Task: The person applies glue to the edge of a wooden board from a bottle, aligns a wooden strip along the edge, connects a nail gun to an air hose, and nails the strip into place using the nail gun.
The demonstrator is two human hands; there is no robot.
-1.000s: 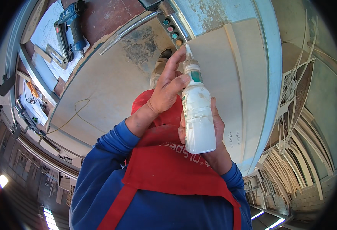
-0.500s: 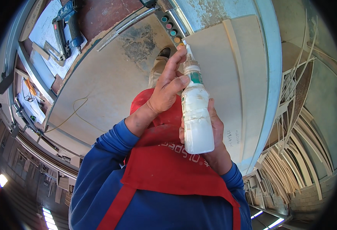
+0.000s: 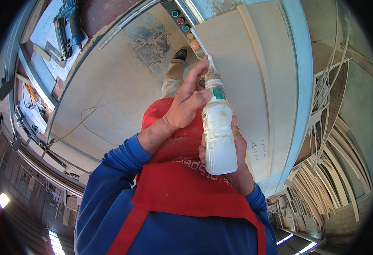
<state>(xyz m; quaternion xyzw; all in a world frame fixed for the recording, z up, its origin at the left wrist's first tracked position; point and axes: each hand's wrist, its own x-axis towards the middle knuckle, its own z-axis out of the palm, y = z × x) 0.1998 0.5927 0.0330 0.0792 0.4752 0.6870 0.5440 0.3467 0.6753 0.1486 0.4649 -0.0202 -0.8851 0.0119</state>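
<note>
A white plastic squeeze bottle with a narrow nozzle and a green label patch is held in front of my red apron, its nozzle pointing away from me. It looks like a glue bottle, smudged brown around the neck. My right hand wraps the body from behind and the right, partly hidden by it. At the neck, my left hand has its thumb near the label and its forefinger along the nozzle. A pale flat board with a narrow wooden strip lies beyond and right of the bottle.
A row of coloured buttons sits on a machine panel ahead. On the left bench, a nail gun lies over papers. A thin yellowish cord lies at left. Many wooden strips are stacked at right.
The bottle has moved slightly toward me, both hands still on it. The boards, buttons and nail gun sit a little higher in view, and more of the panel edge shows past the nozzle.
</note>
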